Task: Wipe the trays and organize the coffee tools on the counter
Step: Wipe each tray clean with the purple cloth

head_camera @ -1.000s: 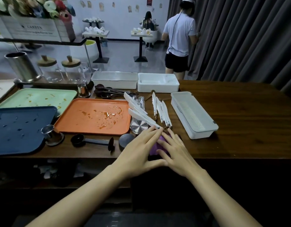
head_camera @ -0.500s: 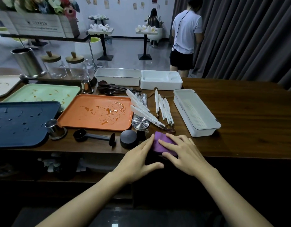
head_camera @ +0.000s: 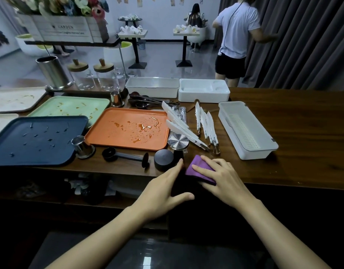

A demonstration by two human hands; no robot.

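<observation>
Your flat right hand (head_camera: 223, 179) pins the folded purple cloth (head_camera: 196, 165) at the wooden tabletop's (head_camera: 295, 136) 6 o'clock edge, open left hand (head_camera: 163, 189) alongside, probably readying a wipe.

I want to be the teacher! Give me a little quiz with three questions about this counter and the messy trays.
1. True or false: the right hand has its fingers lying on the folded purple cloth.
2. The orange plastic tray is: A) spotted with brown spills and drops, B) clean and dry, C) turned upside down.
3. How many glass jars with wooden lids stand at the back of the counter?

Key: 1 true; 2 A; 3 two.
</observation>
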